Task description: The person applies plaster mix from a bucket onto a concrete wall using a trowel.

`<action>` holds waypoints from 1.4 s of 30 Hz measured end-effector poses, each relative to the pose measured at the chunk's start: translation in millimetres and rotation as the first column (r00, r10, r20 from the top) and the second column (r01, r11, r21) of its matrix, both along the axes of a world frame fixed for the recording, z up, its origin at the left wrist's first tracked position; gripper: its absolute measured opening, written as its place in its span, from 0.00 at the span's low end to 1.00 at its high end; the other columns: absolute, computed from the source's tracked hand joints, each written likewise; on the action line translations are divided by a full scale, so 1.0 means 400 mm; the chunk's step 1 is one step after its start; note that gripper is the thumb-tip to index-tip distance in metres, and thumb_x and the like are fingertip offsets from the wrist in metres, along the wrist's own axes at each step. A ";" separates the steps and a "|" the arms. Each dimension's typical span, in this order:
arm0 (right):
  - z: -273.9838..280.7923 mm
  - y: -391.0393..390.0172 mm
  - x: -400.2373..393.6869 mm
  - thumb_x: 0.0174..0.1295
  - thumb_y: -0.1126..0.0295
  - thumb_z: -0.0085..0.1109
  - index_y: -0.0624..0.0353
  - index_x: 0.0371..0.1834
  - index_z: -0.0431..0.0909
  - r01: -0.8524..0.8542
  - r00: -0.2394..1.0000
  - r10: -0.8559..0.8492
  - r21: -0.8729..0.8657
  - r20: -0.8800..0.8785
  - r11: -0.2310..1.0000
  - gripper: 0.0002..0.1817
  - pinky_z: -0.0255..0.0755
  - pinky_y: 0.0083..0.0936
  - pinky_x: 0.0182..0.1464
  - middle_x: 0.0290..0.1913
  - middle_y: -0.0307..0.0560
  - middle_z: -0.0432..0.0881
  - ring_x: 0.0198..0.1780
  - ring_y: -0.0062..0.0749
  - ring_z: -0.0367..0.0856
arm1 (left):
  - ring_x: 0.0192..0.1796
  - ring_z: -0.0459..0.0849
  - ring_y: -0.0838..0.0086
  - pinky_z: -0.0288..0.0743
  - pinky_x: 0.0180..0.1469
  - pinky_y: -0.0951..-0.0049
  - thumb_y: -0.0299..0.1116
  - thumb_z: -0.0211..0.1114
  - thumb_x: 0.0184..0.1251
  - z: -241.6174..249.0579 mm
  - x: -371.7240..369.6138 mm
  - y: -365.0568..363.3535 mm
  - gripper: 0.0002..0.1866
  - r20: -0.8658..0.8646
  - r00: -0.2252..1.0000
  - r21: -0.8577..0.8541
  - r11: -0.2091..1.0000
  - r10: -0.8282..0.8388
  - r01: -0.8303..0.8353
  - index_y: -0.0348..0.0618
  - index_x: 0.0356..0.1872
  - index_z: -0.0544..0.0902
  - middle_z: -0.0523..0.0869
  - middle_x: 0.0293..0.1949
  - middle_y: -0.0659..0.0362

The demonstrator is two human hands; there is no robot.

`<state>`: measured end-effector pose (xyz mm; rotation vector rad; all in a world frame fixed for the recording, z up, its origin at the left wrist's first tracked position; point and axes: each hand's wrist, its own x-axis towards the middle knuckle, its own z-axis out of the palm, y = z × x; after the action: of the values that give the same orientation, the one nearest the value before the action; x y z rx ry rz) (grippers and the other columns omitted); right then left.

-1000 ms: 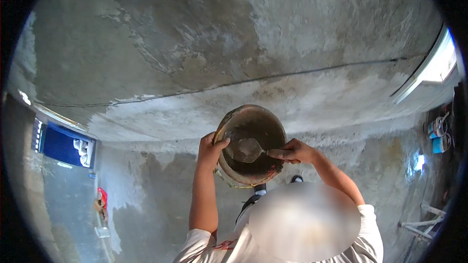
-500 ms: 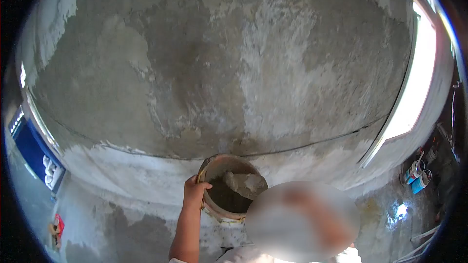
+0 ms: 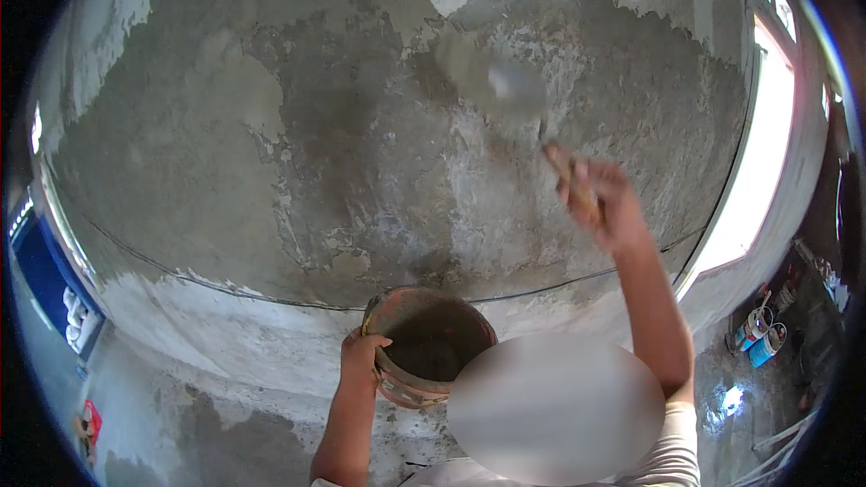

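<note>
My left hand (image 3: 363,352) grips the near-left rim of a round bucket (image 3: 410,391), thumb hooked over the edge. Dark grey wet mix shows inside the bucket, which tilts toward me. Raised in front of the wall, my right hand (image 3: 606,200) is wrapped around the wooden handle of a trowel (image 3: 516,92). The trowel's blade is smeared by motion and overlaps the upper middle of the wall (image 3: 361,126). Damp grey plaster covers much of that wall, with paler, rougher patches in the centre.
A thin cable (image 3: 271,293) sags across the wall's lower part. At the right are a bright window opening (image 3: 753,162) and two paint buckets (image 3: 765,343) on the floor. A red item (image 3: 91,419) lies at lower left, below a blue panel (image 3: 52,261). A blurred oval hides the lower middle.
My right hand has risen from beside the bucket up to the wall, taking the trowel out of the bucket. My left hand stays on the rim.
</note>
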<state>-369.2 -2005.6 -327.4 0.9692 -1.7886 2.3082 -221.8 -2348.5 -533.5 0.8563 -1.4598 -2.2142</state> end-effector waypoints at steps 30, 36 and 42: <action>0.257 -0.230 -0.122 0.57 0.76 0.60 0.51 0.76 0.61 0.985 -0.094 -0.420 -0.146 -0.903 0.093 0.40 0.84 0.46 0.36 0.54 0.59 0.77 0.38 0.56 0.87 | 0.33 0.83 0.62 0.76 0.38 0.60 0.14 0.65 0.44 -0.254 0.166 -0.082 0.16 0.051 0.995 -0.076 0.993 0.089 -0.085 0.30 0.39 0.85 0.87 0.35 0.52; 0.225 -0.391 -0.163 0.59 0.75 0.60 0.59 0.75 0.60 0.999 -0.037 -0.369 -0.029 -0.929 -0.026 0.38 0.84 0.46 0.36 0.52 0.59 0.77 0.36 0.54 0.87 | 0.30 0.84 0.65 0.76 0.37 0.65 0.14 0.64 0.43 -0.303 0.181 -0.105 0.15 -0.025 0.994 -0.071 0.992 0.105 -0.107 0.28 0.37 0.85 0.88 0.32 0.53; 0.155 -0.305 -0.118 0.60 0.76 0.59 0.57 0.76 0.60 0.997 -0.072 -0.245 -0.074 -0.967 0.001 0.38 0.83 0.43 0.35 0.51 0.58 0.76 0.36 0.52 0.87 | 0.31 0.85 0.65 0.77 0.38 0.66 0.14 0.63 0.42 -0.302 0.197 -0.089 0.16 0.000 0.991 -0.026 0.991 0.134 -0.134 0.28 0.37 0.85 0.88 0.32 0.54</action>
<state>-416.5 -2127.8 -265.5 0.4491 -1.8457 0.0096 -142.9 -2384.2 -654.2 0.9195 -1.3863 -2.0924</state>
